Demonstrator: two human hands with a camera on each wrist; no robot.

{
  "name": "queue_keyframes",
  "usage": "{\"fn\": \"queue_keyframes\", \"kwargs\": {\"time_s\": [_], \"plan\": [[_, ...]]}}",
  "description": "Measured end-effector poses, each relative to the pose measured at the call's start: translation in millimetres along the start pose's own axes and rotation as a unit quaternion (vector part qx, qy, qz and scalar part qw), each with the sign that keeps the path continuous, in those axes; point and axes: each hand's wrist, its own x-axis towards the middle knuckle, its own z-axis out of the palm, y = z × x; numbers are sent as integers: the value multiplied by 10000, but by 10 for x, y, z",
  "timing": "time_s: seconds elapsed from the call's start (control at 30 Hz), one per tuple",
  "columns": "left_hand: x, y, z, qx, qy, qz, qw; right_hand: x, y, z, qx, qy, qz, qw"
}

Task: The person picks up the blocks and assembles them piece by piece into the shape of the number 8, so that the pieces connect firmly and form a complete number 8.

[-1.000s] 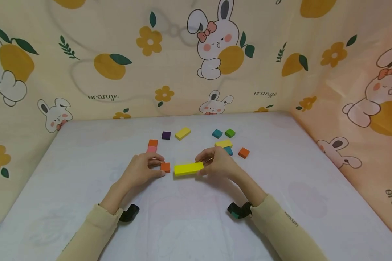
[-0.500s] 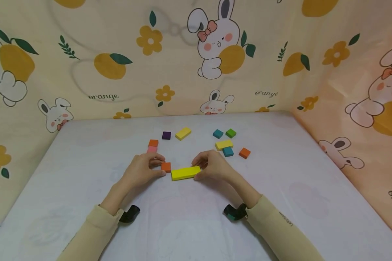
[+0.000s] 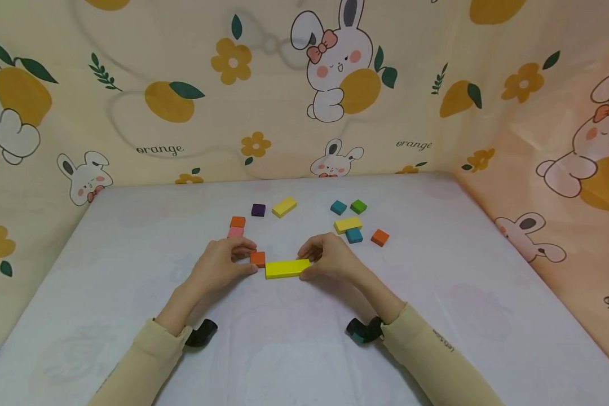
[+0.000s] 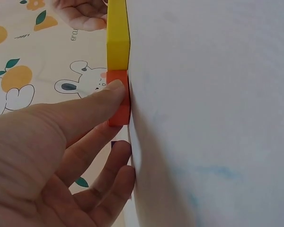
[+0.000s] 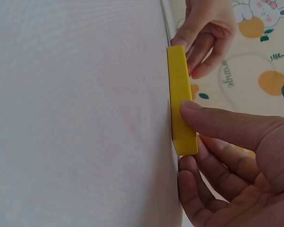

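A long yellow block [image 3: 285, 269] sits on the tabletop [image 3: 304, 349], pinched in the half-closed right hand [image 3: 333, 259]. Its end touches a small orange block [image 3: 257, 259], which the half-closed left hand [image 3: 222, 262] pinches. 9 more blocks [image 3: 284, 207] show past the hands.
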Motion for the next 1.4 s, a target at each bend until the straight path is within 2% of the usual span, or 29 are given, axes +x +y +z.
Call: {"fn": "queue_keyframes", "kwargs": {"time_s": [0.3,0.57,0.93,1.4], "plan": [[9,23,5,-54,9,13,10000,17,5,7,-4,23,11,10000],[1,15,12,-26,148,100,9998,8,-15,-2,17,-24,45,10000],[1,29,33,-34,204,-56,9998,0,-12,-2,56,-27,161,9999],[-5,46,54,-4,230,-88,9997,-3,-29,-2,131,-72,271,9995]]}}
